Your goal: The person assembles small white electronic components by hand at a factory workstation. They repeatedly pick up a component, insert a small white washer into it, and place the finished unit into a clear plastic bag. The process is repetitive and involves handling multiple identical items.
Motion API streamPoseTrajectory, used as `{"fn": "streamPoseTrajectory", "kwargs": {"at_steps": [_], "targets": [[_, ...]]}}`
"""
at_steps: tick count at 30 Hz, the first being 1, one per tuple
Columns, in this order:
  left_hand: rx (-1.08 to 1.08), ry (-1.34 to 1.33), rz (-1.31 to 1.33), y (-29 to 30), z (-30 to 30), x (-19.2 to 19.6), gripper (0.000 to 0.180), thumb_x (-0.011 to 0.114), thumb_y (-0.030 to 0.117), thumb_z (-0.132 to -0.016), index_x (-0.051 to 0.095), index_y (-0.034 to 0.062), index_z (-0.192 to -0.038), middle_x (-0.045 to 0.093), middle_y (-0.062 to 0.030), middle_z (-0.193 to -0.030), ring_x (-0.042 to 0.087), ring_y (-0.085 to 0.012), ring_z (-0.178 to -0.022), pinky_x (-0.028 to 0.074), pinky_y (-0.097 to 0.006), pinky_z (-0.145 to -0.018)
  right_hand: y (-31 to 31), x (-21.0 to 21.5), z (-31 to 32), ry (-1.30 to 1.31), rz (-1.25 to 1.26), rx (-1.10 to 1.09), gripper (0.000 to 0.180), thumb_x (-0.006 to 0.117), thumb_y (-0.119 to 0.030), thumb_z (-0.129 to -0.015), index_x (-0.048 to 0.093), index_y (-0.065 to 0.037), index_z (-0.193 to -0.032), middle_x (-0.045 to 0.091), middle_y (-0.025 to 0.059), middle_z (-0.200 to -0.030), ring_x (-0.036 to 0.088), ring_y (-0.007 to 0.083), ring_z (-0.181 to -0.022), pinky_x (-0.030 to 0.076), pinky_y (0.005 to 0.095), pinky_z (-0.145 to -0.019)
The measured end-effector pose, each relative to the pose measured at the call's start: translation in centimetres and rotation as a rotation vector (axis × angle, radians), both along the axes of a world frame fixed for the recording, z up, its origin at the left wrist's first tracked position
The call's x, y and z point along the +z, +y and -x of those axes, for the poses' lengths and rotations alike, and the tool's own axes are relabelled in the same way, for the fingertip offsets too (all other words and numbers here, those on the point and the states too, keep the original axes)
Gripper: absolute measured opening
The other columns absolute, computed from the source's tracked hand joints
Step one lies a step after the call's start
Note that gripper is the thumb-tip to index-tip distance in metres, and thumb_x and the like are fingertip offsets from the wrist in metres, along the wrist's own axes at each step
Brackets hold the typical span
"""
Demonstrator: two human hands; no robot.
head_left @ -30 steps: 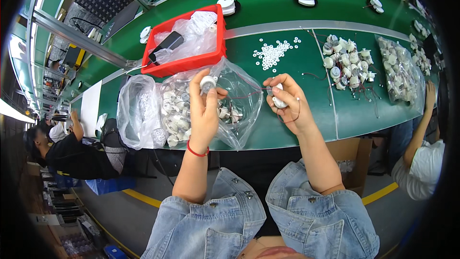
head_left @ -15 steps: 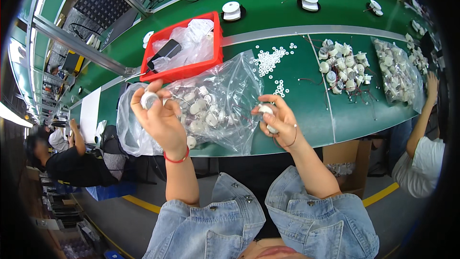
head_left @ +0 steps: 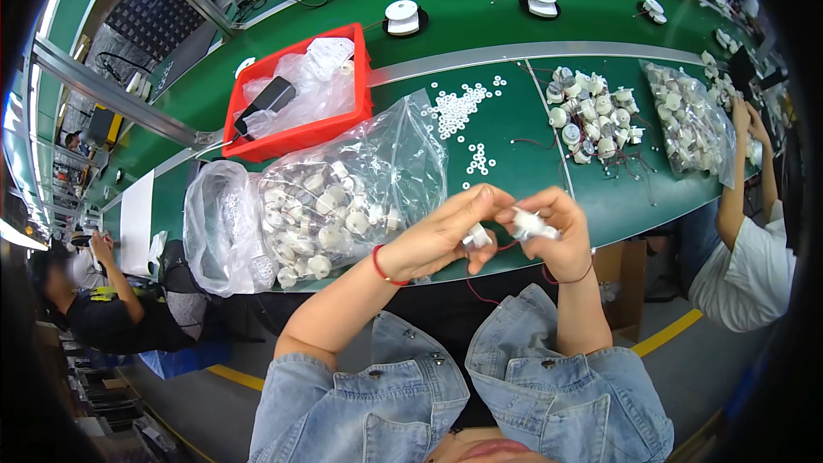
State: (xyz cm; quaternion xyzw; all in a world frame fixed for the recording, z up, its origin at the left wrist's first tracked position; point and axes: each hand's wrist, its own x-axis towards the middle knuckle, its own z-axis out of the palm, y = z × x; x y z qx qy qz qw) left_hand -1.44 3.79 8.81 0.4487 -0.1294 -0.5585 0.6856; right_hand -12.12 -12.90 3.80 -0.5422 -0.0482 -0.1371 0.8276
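On my feed, both hands were raised close together over the near edge of the green table (head_left: 514,182). The right hand (head_left: 569,249) grasped a white part (head_left: 533,225) between thumb and fingers; I saw it as bright, matte and knobbly, its outline smeared by blur, so I couldn't make out its finer shape. The left hand (head_left: 444,233) pinched a smaller-looking piece (head_left: 477,237), whitish with a greyish side, mostly covered by the fingers. The two pieces were near each other but apart. A thin red wire (head_left: 480,297) looped below the left hand; I couldn't tell which piece it belonged to. A dark strand (head_left: 576,280) crossed the right wrist.

To the left I had a clear bag (head_left: 411,141) of similar off-white round parts, with a red bin (head_left: 363,77) behind it. Beyond the hands lay scattered white rings (head_left: 459,111), and farther right a heap of wired, white-and-grey parts (head_left: 596,111).
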Motion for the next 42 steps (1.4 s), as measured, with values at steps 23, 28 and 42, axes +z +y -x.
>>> {"fn": "streamPoseTrajectory", "kwargs": {"at_steps": [23, 28, 42], "targets": [[-0.226, -0.926, 0.057, -1.0, -2.2, -6.3, 0.015, 0.063, 0.012, -0.087, 0.066, 0.0034, -0.099, 0.068, -0.0053, -0.079, 0.064, -0.0119, -0.068, 0.049, -0.027, -0.063, -0.6, -0.4, -2.2, 0.263, 0.449, -0.225, 0.053, 0.061, 0.013, -0.083, 0.042, -0.001, -0.131, 0.022, 0.0135, -0.154, 0.05, 0.0276, -0.127, 0.049, 0.0359, -0.097], [-0.122, -0.487, -0.063, -1.0, -2.7, -5.9, 0.037, 0.052, 0.038, -0.1, 0.058, 0.0042, -0.114, 0.062, -0.0064, -0.077, 0.055, -0.0081, -0.056, 0.041, -0.023, -0.045, -0.2, -1.1, -2.9, 0.088, 0.452, -0.203, 0.053, 0.066, 0.009, -0.081, 0.048, -0.002, -0.13, 0.024, 0.019, -0.155, 0.05, 0.0304, -0.128, 0.048, 0.0386, -0.1], [0.28, -0.215, 0.106, -1.2, -2.1, -6.7, 0.035, 0.047, 0.031, -0.103, 0.057, -0.0015, -0.112, 0.06, -0.0055, -0.075, 0.049, -0.0071, -0.049, 0.038, -0.022, -0.043, 0.8, -0.5, -3.8, 0.145, 0.74, -0.26, 0.049, 0.073, -0.008, -0.083, 0.057, 0.001, -0.129, 0.052, 0.0097, -0.111, 0.054, 0.0154, -0.089, 0.047, 0.0295, -0.077]]}}
